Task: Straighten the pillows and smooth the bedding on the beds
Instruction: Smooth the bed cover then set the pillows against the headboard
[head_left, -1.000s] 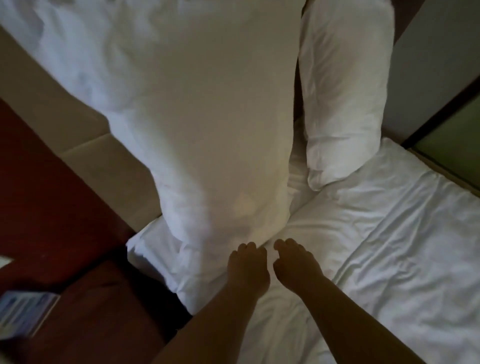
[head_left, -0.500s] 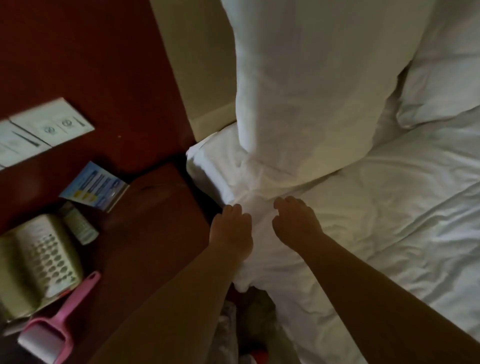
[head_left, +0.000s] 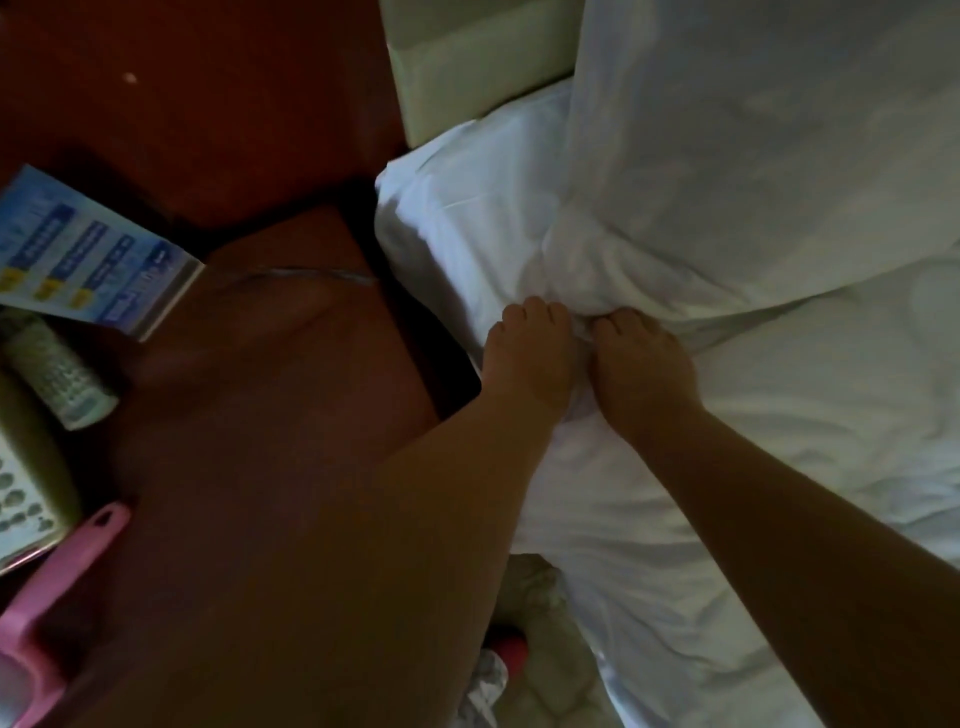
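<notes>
A tall white pillow (head_left: 753, 156) of soft, faintly creased cotton stands on end at the head of the bed, its lower edge puckered into tight folds. At that edge the 2 hands sit side by side. The left hand (head_left: 527, 358) and the right hand (head_left: 644, 369) both have their fingers curled down into the bunched cloth, holding it, with the fingertips hidden in the folds.

Below the pillow spreads the white bedding (head_left: 831, 441), rumpled in shallow wrinkles. Left of the pillow's base a smoother folded corner (head_left: 457, 208) juts out; I cannot tell whether it is a second pillow or bedding. Up and left of the pillow is a padded cream headboard (head_left: 467, 67).

Further left of the pillow, a dark reddish-brown bench (head_left: 270, 415) carries a glossy blue leaflet (head_left: 88, 254), a pale keypad telephone (head_left: 31, 467) and a pink plastic lint roller (head_left: 67, 561). The left forearm crosses over the bench's near side.
</notes>
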